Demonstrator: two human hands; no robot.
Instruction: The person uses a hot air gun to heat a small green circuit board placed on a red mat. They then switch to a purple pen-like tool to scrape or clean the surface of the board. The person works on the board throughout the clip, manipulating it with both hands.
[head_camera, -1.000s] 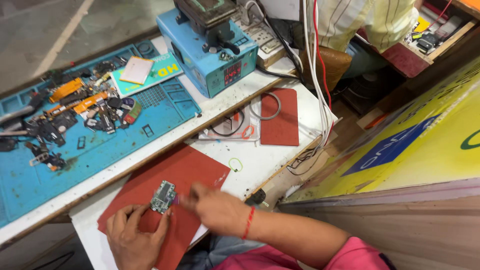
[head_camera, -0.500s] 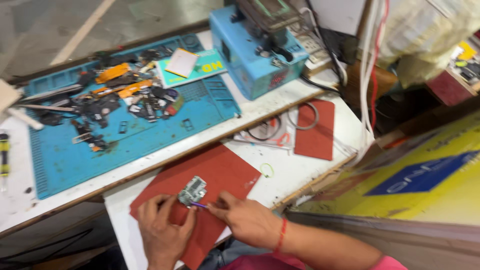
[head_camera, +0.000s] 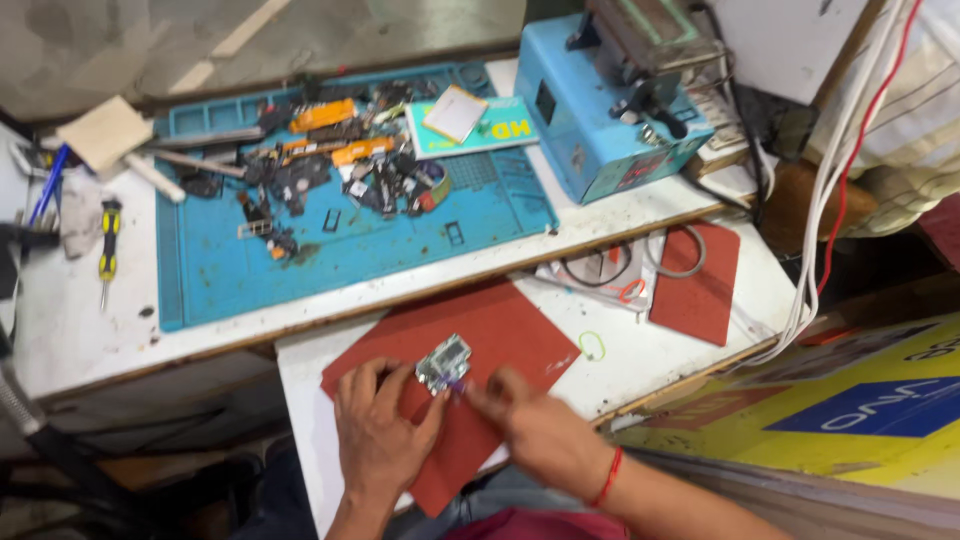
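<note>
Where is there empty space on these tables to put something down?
The lower half of the blue mat is mostly bare, below the heap of small parts. White tabletop lies open between the two red mats. Crowded: the mat's top, and where the left hand and right hand work at the small metal part.

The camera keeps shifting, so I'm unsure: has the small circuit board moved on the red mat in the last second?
No. The board stays near the mat's middle, between both hands.
</note>
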